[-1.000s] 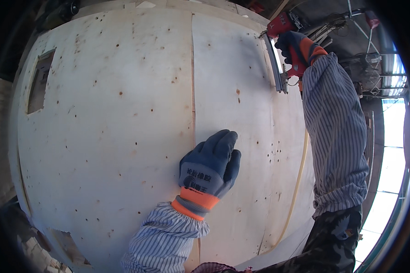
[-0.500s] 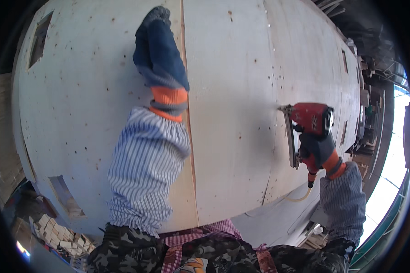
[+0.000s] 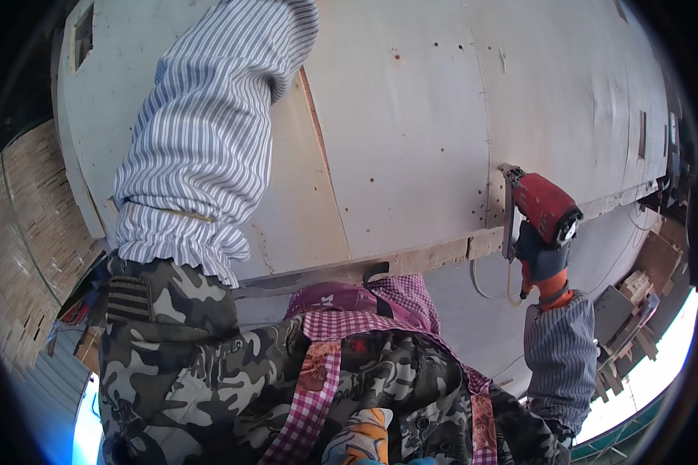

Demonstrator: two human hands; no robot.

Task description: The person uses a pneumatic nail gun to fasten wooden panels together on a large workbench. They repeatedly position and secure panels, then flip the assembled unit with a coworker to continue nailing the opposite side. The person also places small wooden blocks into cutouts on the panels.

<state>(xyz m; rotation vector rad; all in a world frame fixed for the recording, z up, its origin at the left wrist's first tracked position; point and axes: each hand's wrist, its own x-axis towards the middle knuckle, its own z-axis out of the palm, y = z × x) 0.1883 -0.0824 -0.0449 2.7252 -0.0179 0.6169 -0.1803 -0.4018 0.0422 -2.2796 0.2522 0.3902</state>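
My right hand (image 3: pixel 541 252), in a dark glove with an orange cuff, is wrapped round the handle of a red air nail gun (image 3: pixel 549 208). Its nose meets the pale plywood surface (image 3: pixel 411 116) beside a seam dotted with small dark marks, close to the near edge. A thin yellowish air hose (image 3: pixel 512 288) hangs below the handle. My left arm, in a striped oversleeve (image 3: pixel 202 124), stretches far over the plywood and leaves the picture at the top, so the left hand is out of sight.
Rectangular cutouts (image 3: pixel 642 136) pierce the plywood at far right and far left. A wooden beam (image 3: pixel 434 256) runs along its near edge, close to my body. Stacked wood strips (image 3: pixel 39 225) stand at left; scrap boards (image 3: pixel 636 287) lie at lower right, on the hose side.
My left hand, earlier lying on the plywood by the seam, has gone out past the top of the picture. The nail gun is now closer to the near edge, and the view has shifted.
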